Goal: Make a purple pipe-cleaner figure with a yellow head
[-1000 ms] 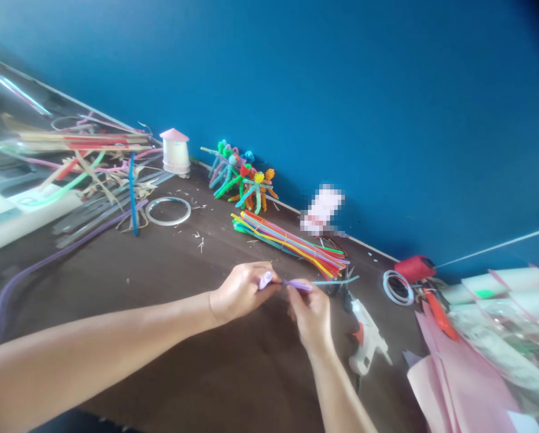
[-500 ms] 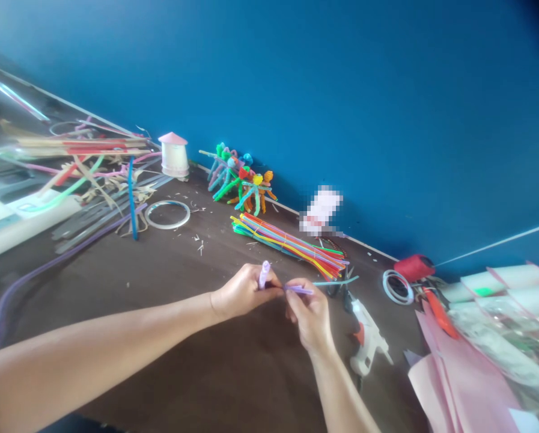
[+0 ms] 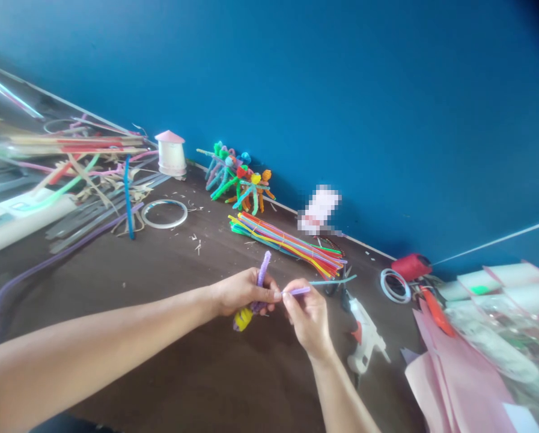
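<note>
The left hand [image 3: 244,293] was closed around a purple pipe cleaner [image 3: 262,279], its fingers curled firmly and its thumb on top. The stem rose above the fist, and a yellow fuzzy tuft [image 3: 243,319] hung below it, over the table. The right hand [image 3: 309,316] was nearly closed, with the thumb and fingertips [image 3: 288,296] pinching a short lilac pipe cleaner [image 3: 298,291] that pointed toward the left fist, its tip almost touching it. Just past that piece lay a thin teal strip [image 3: 334,281], and beside it were the black handles of a pair of scissors [image 3: 333,288], partly hidden. A white hot glue gun [image 3: 363,331] with an orange trigger lay near the right wrist on the dark wooden table [image 3: 161,337].

Farther out, a bundle of multicolored pipe cleaners [image 3: 287,245] lay at the center, and finished pipe-cleaner figures [image 3: 237,183] stood against the blue wall [image 3: 341,90]. Strips and a clear tape ring [image 3: 164,214] were scattered at the left; pink paper [image 3: 458,385] lay at the lower right.

The short piece could have slipped from so light a pinch, while a careless right forearm could have knocked the glue gun.
</note>
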Demonstrator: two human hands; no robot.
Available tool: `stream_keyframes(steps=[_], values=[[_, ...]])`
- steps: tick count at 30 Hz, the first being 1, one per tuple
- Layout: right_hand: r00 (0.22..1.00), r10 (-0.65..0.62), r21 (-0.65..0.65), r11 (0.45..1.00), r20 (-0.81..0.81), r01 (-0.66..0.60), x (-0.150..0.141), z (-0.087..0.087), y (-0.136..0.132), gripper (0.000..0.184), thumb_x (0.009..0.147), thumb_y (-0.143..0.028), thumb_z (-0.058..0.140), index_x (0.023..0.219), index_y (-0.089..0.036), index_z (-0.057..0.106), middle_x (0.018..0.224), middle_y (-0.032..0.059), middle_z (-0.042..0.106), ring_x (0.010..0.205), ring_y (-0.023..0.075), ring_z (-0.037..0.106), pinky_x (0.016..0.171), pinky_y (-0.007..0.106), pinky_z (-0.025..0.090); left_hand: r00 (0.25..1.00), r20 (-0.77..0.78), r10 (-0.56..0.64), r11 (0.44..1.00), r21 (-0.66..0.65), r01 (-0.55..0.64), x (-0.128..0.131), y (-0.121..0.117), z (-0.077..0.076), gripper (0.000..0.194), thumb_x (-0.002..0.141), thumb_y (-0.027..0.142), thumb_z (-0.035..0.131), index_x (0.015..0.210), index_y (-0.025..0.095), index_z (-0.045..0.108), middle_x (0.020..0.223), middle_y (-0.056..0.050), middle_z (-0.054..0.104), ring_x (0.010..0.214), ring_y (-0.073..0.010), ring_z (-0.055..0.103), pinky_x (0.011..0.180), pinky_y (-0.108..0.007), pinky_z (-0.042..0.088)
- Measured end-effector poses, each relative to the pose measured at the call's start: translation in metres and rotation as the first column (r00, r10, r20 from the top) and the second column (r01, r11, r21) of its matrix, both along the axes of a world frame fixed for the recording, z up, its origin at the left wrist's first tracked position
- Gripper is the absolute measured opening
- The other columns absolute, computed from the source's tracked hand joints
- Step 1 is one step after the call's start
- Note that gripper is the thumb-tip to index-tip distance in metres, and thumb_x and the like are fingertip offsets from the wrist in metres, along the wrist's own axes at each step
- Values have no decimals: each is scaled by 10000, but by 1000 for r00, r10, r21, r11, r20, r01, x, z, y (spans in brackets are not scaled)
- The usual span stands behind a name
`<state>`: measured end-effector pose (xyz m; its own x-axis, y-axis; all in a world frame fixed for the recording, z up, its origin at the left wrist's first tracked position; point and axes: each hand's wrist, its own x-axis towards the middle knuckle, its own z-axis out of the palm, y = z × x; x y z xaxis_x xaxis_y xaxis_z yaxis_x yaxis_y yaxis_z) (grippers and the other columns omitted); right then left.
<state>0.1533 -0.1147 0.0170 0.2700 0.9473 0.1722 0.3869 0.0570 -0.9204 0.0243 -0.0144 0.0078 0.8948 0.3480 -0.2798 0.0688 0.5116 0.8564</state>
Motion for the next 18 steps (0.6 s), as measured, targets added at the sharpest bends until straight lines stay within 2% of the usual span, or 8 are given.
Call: stream_keyframes(steps=[3,5,7,9,11,14,16,18], values=[[1000,-23,-9,1000,-11,23,0,-4,2,121,790,-293,514,746,-181,512,541,-52,455,391,61,397,387,185,331,999,4,49,998,33,-49,1,-3,2,242,611,321,678,677,106,586,517,7,565,446,-65,499,441,-175,386],[996,-72,3,997,-58,72,1,-6,3,134,790,-301,518,858,-186,507,574,-53,463,382,58,393,371,183,328,991,8,135,986,92,-135,2,-4,4,252,621,318,669,734,105,596,513,12,561,447,-66,496,446,-179,387],[982,-171,70,982,-77,176,2,-7,4,211,796,-291,512,982,-200,468,639,-44,481,409,63,418,386,186,353,973,12,231,963,141,-230,3,-4,6,259,626,302,665,777,102,598,511,16,559,441,-61,487,442,-173,377],[956,-293,189,938,-22,292,4,-6,4,207,803,-257,503,1001,-209,465,723,-15,508,509,86,484,465,204,410,958,5,285,952,111,-284,3,-3,8,242,634,281,657,786,105,590,510,17,558,435,-56,482,430,-163,365],[927,-364,304,897,94,321,7,-4,4,131,806,-212,494,936,-204,512,786,17,531,643,119,531,578,237,448,959,-17,282,959,-3,-282,3,-1,8,203,643,256,642,774,117,572,504,21,551,430,-54,481,416,-153,359],[896,-354,392,889,266,235,10,-3,3,139,806,-159,480,911,-203,558,820,41,537,718,141,533,647,268,453,979,-41,199,960,-191,-204,2,3,7,176,653,222,614,794,139,550,498,34,529,403,-43,457,383,-133,337],[876,-343,414,890,340,188,12,-3,3,196,806,-139,469,962,-208,565,821,43,526,702,136,527,643,271,459,989,-37,146,958,-243,-151,2,4,5,176,655,208,602,809,148,540,495,41,518,382,-38,438,362,-125,321],[854,-335,425,892,397,152,13,-3,4,250,805,-123,465,1018,-213,560,832,41,519,655,118,518,641,269,467,992,-33,121,966,-226,-125,2,3,3,163,655,202,596,795,150,530,490,38,518,373,-42,436,353,-130,323]])
